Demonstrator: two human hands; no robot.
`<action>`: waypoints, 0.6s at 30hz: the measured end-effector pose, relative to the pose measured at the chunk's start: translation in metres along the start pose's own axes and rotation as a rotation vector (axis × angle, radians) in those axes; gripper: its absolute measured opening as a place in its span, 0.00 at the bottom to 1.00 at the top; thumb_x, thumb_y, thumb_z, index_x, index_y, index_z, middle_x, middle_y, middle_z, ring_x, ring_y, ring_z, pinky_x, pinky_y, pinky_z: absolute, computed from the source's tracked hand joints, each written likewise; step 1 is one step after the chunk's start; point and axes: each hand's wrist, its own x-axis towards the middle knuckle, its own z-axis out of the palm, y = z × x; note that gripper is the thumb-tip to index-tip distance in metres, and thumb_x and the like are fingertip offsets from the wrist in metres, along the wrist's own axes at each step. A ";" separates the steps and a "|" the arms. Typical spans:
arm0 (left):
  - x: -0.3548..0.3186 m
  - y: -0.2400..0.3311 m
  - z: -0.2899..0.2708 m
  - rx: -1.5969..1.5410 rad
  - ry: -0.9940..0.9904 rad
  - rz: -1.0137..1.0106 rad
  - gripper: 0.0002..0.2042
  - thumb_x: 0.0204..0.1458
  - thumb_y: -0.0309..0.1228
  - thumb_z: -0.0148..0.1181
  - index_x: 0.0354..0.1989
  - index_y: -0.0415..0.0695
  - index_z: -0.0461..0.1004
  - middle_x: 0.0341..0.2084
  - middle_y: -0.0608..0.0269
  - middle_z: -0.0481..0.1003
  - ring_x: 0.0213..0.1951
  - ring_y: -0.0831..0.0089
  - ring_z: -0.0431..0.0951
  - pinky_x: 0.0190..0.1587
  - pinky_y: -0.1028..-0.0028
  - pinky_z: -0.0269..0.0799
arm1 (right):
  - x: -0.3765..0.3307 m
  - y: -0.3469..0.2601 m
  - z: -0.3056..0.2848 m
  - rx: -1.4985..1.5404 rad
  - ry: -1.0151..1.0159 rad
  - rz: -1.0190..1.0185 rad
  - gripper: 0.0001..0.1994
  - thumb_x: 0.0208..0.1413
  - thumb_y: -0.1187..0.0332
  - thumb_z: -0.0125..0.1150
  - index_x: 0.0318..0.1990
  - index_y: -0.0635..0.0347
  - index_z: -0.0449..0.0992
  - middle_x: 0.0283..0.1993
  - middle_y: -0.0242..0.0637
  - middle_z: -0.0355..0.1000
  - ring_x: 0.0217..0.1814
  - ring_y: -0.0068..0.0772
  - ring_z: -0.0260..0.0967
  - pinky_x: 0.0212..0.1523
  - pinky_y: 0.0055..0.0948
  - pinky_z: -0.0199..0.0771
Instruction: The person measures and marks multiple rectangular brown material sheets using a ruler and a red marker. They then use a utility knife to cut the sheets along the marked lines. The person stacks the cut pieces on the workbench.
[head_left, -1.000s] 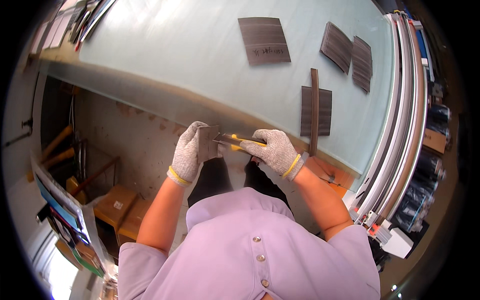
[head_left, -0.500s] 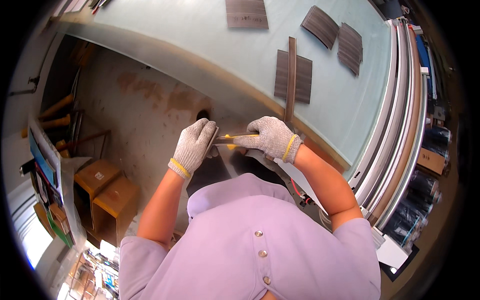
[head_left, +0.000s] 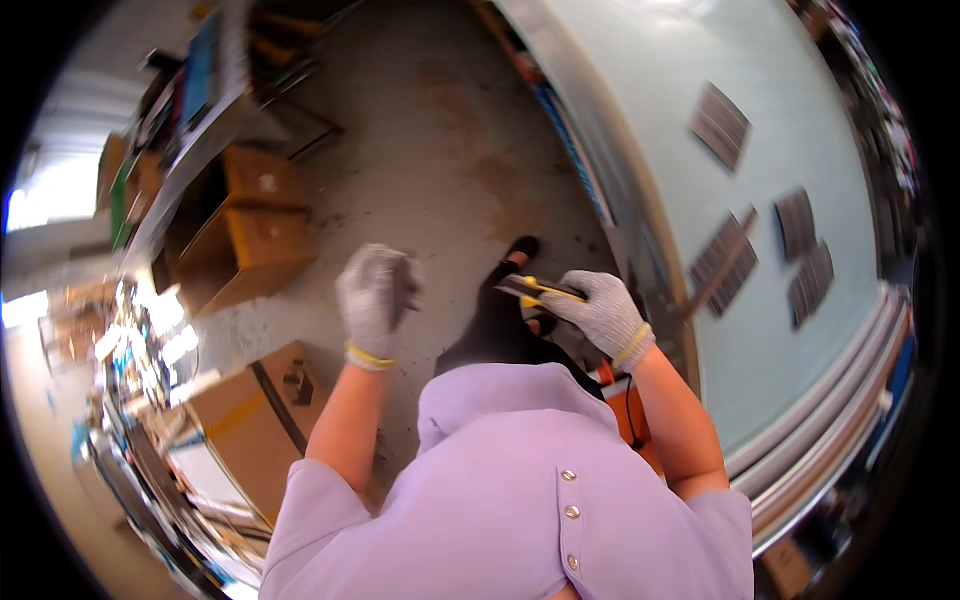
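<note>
My right hand point(head_left: 603, 315), in a light knit work glove with a yellow cuff, is closed around a yellow and black utility knife point(head_left: 545, 291). Its blade end points left, above my dark-clad legs. Off to the left, apart from the knife, my gloved left hand point(head_left: 372, 303) is held up with its fingers closed. A small flat dark-grey piece point(head_left: 406, 285) shows at the finger side of that hand, blurred and partly hidden.
To the right runs a long pale glass-topped table point(head_left: 760, 370). On it lie several dark striped sheets point(head_left: 720, 125) and a narrow brown strip point(head_left: 722, 265). Cardboard boxes point(head_left: 255, 215) stand on the floor at left. Long rolls point(head_left: 830, 460) lie beyond the table's near right.
My view and body have turned left, so the table now sits further right. My hands have parted; the knife has come away from the piece in my left hand.
</note>
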 end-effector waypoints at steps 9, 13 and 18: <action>-0.038 0.197 -0.299 1.595 1.625 0.282 0.26 0.63 0.56 0.50 0.42 0.42 0.78 0.37 0.47 0.83 0.37 0.48 0.84 0.38 0.50 0.77 | 0.041 0.014 0.035 0.337 -0.132 -0.106 0.19 0.65 0.69 0.61 0.59 0.67 0.68 0.41 0.41 0.79 0.34 0.23 0.75 0.39 0.23 0.77; 0.002 0.179 -0.318 1.319 1.731 0.282 0.29 0.62 0.62 0.52 0.39 0.43 0.79 0.37 0.49 0.84 0.38 0.46 0.84 0.40 0.49 0.77 | 0.043 0.014 0.024 0.346 -0.085 -0.067 0.22 0.64 0.72 0.60 0.63 0.68 0.66 0.42 0.43 0.79 0.36 0.25 0.77 0.40 0.23 0.78; 0.116 0.042 -0.184 1.418 0.949 0.345 0.22 0.64 0.52 0.56 0.42 0.41 0.75 0.36 0.46 0.81 0.40 0.45 0.81 0.44 0.51 0.74 | 0.028 0.042 0.005 0.461 0.084 -0.136 0.29 0.59 0.75 0.60 0.70 0.60 0.64 0.54 0.36 0.73 0.44 0.21 0.73 0.39 0.22 0.78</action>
